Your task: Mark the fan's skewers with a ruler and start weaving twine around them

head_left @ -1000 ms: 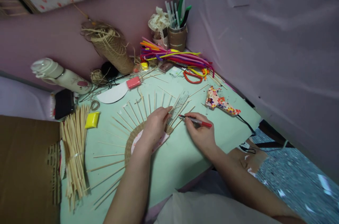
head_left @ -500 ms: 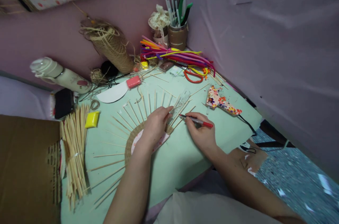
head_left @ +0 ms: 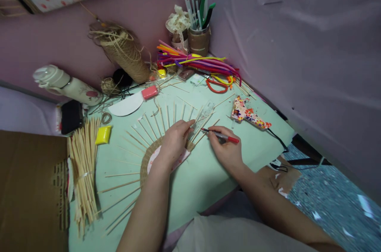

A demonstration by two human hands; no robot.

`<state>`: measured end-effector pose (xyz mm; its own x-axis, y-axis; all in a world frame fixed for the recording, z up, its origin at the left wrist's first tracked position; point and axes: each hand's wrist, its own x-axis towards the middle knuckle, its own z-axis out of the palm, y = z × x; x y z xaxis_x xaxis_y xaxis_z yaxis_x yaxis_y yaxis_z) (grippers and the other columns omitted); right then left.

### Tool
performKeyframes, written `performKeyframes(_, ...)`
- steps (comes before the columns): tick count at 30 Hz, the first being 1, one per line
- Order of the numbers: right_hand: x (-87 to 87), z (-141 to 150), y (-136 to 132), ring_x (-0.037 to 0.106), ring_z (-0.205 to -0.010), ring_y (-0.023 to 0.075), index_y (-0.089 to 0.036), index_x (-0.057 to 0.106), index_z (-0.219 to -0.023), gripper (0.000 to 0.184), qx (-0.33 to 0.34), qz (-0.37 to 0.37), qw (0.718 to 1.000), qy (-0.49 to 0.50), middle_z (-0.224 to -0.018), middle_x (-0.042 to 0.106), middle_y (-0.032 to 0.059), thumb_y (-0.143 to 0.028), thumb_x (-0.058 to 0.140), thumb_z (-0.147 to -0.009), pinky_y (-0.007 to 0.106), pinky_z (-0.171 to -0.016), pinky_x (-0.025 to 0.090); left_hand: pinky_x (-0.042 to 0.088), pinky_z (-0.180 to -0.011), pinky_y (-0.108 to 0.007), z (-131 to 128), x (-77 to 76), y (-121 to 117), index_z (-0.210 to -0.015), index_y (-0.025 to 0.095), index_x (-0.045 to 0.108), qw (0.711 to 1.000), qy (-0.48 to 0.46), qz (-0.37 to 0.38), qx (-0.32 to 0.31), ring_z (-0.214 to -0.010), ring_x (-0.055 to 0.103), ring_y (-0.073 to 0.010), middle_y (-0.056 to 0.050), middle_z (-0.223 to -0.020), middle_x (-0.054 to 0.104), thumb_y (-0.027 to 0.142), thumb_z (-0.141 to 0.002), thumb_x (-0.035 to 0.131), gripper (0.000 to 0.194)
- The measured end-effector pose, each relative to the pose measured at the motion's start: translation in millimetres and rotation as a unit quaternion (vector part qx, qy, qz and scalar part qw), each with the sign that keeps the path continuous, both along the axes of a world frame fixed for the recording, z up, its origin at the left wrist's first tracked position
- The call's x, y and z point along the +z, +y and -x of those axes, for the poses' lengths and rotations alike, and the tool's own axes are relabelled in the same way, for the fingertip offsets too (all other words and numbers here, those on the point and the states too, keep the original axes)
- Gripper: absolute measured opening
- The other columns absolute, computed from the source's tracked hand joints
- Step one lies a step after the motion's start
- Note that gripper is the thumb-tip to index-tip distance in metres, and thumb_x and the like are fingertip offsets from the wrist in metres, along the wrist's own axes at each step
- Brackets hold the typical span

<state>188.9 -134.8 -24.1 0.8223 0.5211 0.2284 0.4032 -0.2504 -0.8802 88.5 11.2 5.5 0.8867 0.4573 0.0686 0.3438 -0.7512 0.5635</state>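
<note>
My left hand (head_left: pixel 176 137) presses a clear plastic ruler (head_left: pixel 207 110) down along a thin wooden stick, its fingers partly hidden from above. Closed around a pen (head_left: pixel 222 135) with a red end, my right hand (head_left: pixel 228 148) holds the tip at the sticks beside the ruler. Under my left hand and forearm lies a half-round piece (head_left: pixel 146 160) with a twine-covered border and a spotted pinkish fabric middle. Many thin wooden sticks (head_left: pixel 149 125) fan outward from its curved edge.
A floral glue gun (head_left: pixel 250 113) lies right, near red-handled scissors (head_left: pixel 216 85) and colourful pipe cleaners (head_left: pixel 196 59). A stick bundle (head_left: pixel 85 172), yellow packet (head_left: pixel 103 134) and cardboard box (head_left: pixel 32 188) are left. Behind stand a twine spool (head_left: pixel 123 53) and a bottle (head_left: pixel 70 85).
</note>
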Motion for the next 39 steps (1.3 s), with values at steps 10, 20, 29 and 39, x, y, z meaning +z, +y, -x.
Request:
performKeyframes(10, -0.2, -0.3, 0.4, 0.066, -0.079, 0.0212, -0.023, 0.069, -0.085, 0.011, 0.004, -0.003, 1.000, -0.005, -0.080, 0.072, 0.0028, -0.028, 0.059, -0.083, 0.037, -0.078, 0.051, 0.046, -0.077, -0.029, -0.5, -0.3, 0.0, -0.117, 0.019, 0.065, 1.000, 0.001, 0.004, 0.001, -0.086, 0.060, -0.0172, -0.005, -0.088, 0.065, 0.020, -0.092, 0.049, 0.030)
performKeyframes(20, 1.3, -0.4, 0.8, 0.066, -0.076, 0.0205, -0.024, 0.069, -0.083, 0.010, 0.004, -0.004, 1.000, -0.012, -0.078, 0.072, 0.0023, -0.028, 0.059, -0.082, 0.038, -0.080, 0.051, 0.047, -0.075, -0.029, -0.3, -1.6, 0.3, -0.118, 0.021, 0.065, 1.000, 0.002, 0.002, 0.000, -0.084, 0.060, -0.0171, -0.005, -0.087, 0.065, 0.021, -0.092, 0.048, 0.031)
performKeyframes(29, -0.2, -0.5, 1.1, 0.066, -0.076, 0.0206, -0.023, 0.069, -0.084, 0.011, 0.007, -0.006, 1.000, -0.022, -0.078, 0.072, 0.0026, -0.027, 0.059, -0.083, 0.038, -0.080, 0.051, 0.046, -0.074, -0.028, -0.8, -0.6, -0.6, -0.117, 0.020, 0.065, 1.000, 0.003, 0.003, 0.003, -0.083, 0.059, -0.0164, -0.005, -0.086, 0.064, 0.022, -0.093, 0.048, 0.030)
performKeyframes(39, 1.1, -0.5, 1.0, 0.066, -0.074, 0.0198, -0.023, 0.069, -0.082, 0.010, 0.008, -0.004, 1.000, -0.022, -0.078, 0.072, 0.0023, -0.026, 0.059, -0.082, 0.036, -0.079, 0.051, 0.045, -0.073, -0.027, -0.8, -1.1, 0.1, -0.116, 0.020, 0.065, 1.000, 0.005, 0.002, 0.000, -0.083, 0.059, -0.0164, -0.004, -0.085, 0.063, 0.021, -0.093, 0.049, 0.029)
